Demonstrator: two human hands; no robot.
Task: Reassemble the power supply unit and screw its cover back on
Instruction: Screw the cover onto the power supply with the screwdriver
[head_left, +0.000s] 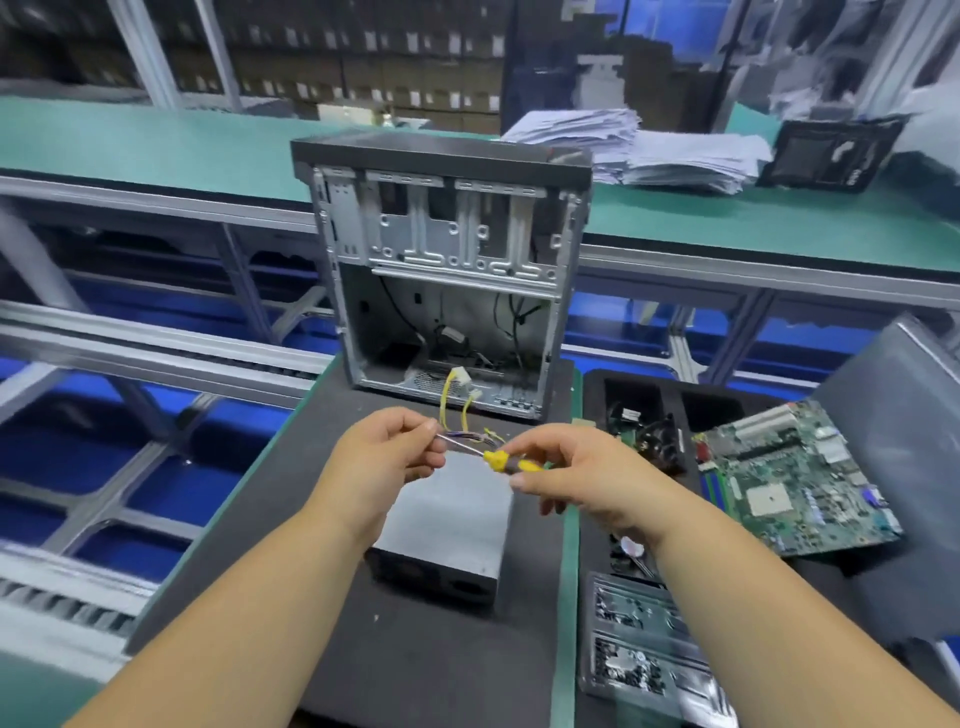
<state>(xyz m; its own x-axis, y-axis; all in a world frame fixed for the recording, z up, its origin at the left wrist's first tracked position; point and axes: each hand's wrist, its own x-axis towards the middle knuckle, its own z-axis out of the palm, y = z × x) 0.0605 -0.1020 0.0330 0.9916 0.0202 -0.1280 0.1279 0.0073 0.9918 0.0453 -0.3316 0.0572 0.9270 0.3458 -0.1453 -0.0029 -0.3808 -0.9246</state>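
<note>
Power supply unit (447, 525), a grey metal box, lies on a dark mat (291, 571) directly below both hands, its cover in place on top and its dark end face turned toward the viewer. Both forearms reach forward from the bottom edge and converge above the unit. Right hand (566, 478) curls its fingers round the yellow-and-black handle of a screwdriver (506, 461), thumb lying under the handle; the wrist is bent inward so the shaft runs leftward, slightly upward. Left hand (384, 457) is turned palm inward, its thumb and forefinger pressed together and pinching the metal shaft near the tip; whether a screw sits between those fingertips cannot be told. Just beyond the fingertips, a bundle of yellow and coloured wires (467, 415) rises from the far end of the unit toward an open computer case (447, 270) standing upright on the mat. Right of the right hand's knuckles, a green motherboard (789, 478) rests tilted on a black tray (649, 384), with bagged parts (639, 644) near the right forearm.
</note>
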